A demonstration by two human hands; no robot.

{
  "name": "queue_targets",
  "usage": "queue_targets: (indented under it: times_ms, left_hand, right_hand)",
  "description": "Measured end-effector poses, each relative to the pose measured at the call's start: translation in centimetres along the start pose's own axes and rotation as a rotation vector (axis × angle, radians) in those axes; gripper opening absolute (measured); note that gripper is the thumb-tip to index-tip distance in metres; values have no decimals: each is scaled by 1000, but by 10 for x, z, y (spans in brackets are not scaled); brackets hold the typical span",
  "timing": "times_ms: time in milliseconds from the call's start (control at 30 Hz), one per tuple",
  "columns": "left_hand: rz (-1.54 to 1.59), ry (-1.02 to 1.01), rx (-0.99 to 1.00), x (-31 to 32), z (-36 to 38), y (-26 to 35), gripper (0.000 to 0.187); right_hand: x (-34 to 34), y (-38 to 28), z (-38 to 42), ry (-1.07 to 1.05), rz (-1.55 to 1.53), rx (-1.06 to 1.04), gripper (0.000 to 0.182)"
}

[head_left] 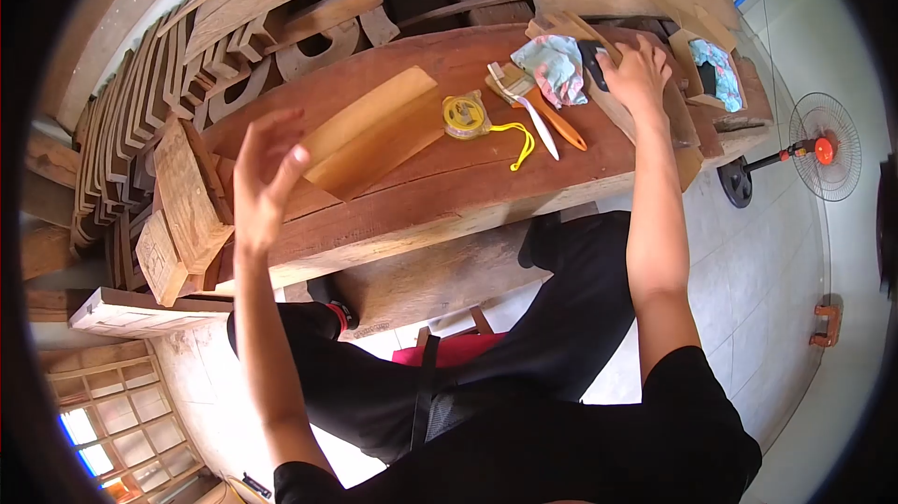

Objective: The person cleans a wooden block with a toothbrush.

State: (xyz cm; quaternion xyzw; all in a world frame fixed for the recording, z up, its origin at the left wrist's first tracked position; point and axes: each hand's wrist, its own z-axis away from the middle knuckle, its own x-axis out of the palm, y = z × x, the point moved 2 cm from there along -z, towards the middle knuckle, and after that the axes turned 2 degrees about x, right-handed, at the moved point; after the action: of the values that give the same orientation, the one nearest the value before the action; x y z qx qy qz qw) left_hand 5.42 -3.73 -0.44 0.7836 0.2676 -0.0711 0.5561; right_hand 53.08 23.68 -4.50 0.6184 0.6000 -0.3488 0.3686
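Note:
My left hand (262, 177) hovers over the left part of the reddish wooden bench (421, 177), its fingers apart with nothing between them. Close to its fingertips lies a light-brown wooden piece (379, 130) with a ridge along its length. My right hand (640, 74) rests over a wooden plank (613, 107) at the bench's right, fingers spread. Its thumb side is right at a black object (593, 64) beside a crumpled floral cloth (557, 69). A yellow tape measure (464, 117) with a bright cord lies mid-bench. Next to it are a white-handled brush (533, 116) and an orange-handled brush (561, 121).
Curved wooden parts (159, 102) stand stacked at the left and back. Wooden blocks (187, 195) sit at the bench's left end. A small wooden box (697, 69) holds another floral cloth (718, 74) at right. A fan (823, 149) stands on the floor beyond.

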Motion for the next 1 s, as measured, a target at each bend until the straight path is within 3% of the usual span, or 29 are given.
queue_targets:
  times_ms: [33, 100, 167, 267, 333, 500, 600, 633, 733, 800, 867, 933, 1000]
  left_hand:
    - [36, 32, 10, 3, 11, -8, 60]
    - [148, 109, -6, 12, 30, -27, 63]
    - [50, 149, -4, 18, 42, -37, 60]
    - [7, 163, 0, 23, 47, -37, 56]
    - [9, 170, 12, 26, 47, -40, 56]
    - [-97, 189, 58, 31, 40, -33, 60]
    - [-245, 249, 132, 32, 40, -36, 59]
    - [-284, 272, 144, 36, 42, -31, 59]
    - [-426, 358, 294, 37, 41, -13, 58]
    - [-524, 373, 403, 30, 35, -2, 56]
    - [-501, 405, 361, 25, 34, -4, 55]
    - [-492, 393, 335, 20, 35, -4, 55]
    - [-464, 428, 436, 24, 37, -10, 58]
  right_hand:
    - [-4, -7, 7, 283, 109, -79, 46]
    - [-27, -22, 9, 48, -332, -153, 42]
    - [-66, -61, 30, -284, -664, -163, 41]
    - [-69, -103, 64, -631, -307, -275, 37]
    - [-48, -109, 69, -607, -243, -329, 34]
    - [-43, -105, 57, -527, -313, -229, 31]
    - [-58, -101, 48, -333, -570, -240, 33]
    - [-68, -106, 52, -327, -802, -259, 37]
    - [-125, -142, 93, -564, -1272, -297, 42]
    - [-143, -170, 126, -578, -1291, -524, 43]
    - [-160, -189, 148, -578, -1296, -723, 44]
    - [-146, -188, 145, -553, -1310, -651, 42]
    - [-118, -183, 128, -578, -1208, -400, 41]
